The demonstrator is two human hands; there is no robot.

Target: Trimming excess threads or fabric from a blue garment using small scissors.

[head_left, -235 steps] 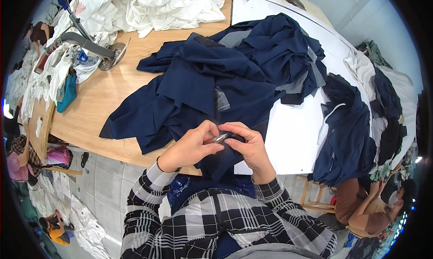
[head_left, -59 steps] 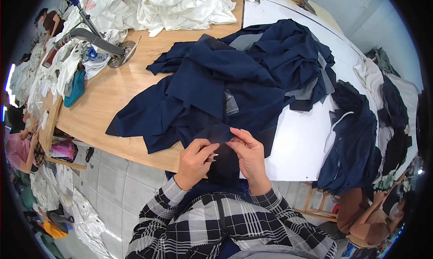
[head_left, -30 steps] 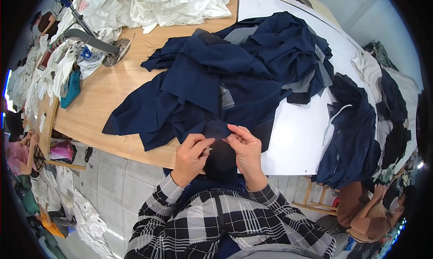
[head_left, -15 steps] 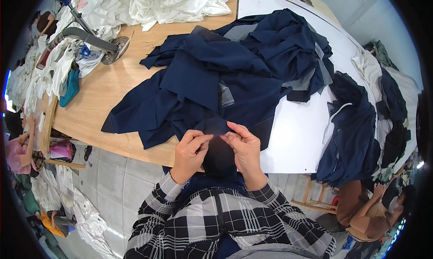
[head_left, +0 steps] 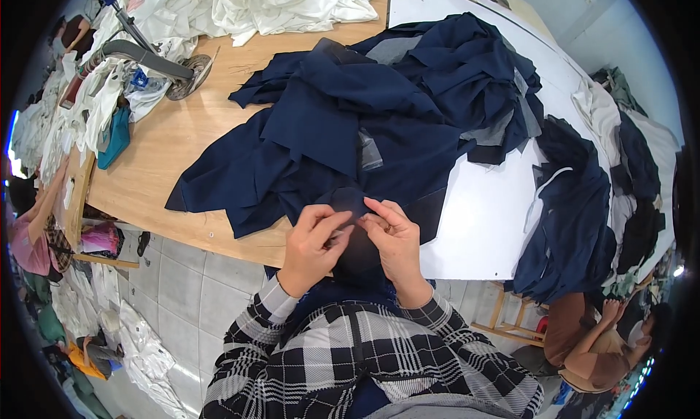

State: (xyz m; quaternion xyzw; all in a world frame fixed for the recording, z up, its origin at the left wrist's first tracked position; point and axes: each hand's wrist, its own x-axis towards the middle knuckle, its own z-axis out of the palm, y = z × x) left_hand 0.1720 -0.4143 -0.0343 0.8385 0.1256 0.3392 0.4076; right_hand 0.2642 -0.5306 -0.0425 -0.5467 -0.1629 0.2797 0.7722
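A heap of navy blue cloth pieces [head_left: 306, 134] lies across the table in front of me, with its near end hanging over the edge toward my lap. My left hand [head_left: 315, 245] is closed in a pinch above this near end; whatever is between its fingertips is too small to make out. Beside it, my right hand [head_left: 394, 242] pinches a fold of the navy cloth between thumb and forefinger. The fingertips of both hands are close together. A grey lining patch [head_left: 370, 150] shows in the heap.
White garments [head_left: 292, 7] are piled at the back. A dark clamp-like stand [head_left: 149, 61] is at the back left. Navy garments with a white cord [head_left: 569, 207] hang at the right edge. Co-workers sit at far left and at right [head_left: 594, 346].
My left hand has shifted slightly right and up, bringing its fingertips closer to my right hand. The view has moved a little. At far left, a person in pink has stretched an arm forward.
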